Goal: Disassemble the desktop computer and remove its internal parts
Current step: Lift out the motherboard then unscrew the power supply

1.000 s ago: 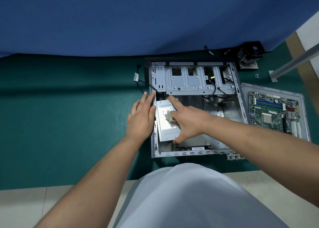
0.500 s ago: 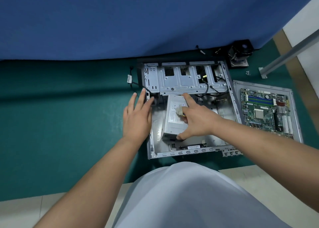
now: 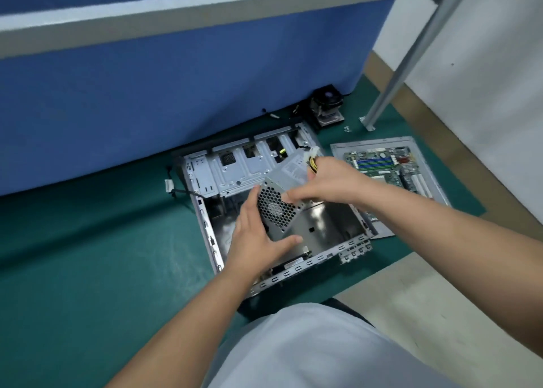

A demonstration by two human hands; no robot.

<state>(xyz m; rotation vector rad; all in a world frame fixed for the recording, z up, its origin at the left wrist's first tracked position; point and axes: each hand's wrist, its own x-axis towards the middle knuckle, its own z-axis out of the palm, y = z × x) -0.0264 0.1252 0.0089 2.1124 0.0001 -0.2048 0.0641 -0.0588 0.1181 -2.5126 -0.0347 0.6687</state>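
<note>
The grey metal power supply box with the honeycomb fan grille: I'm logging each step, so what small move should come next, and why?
Probably carry the grey metal power supply box right and set it on the green mat. Both hands grip it: left hand at its lower end, right hand on top with the yellow-and-black cable bundle. It sits tilted above the open grey computer case.

Single head-worn wide-angle camera is looking forward and steeply down from above the person's torso, sitting close over the open computer case (image 3: 282, 211) on the green floor mat (image 3: 88, 255), blue partition (image 3: 176, 94) filling the top.
</note>
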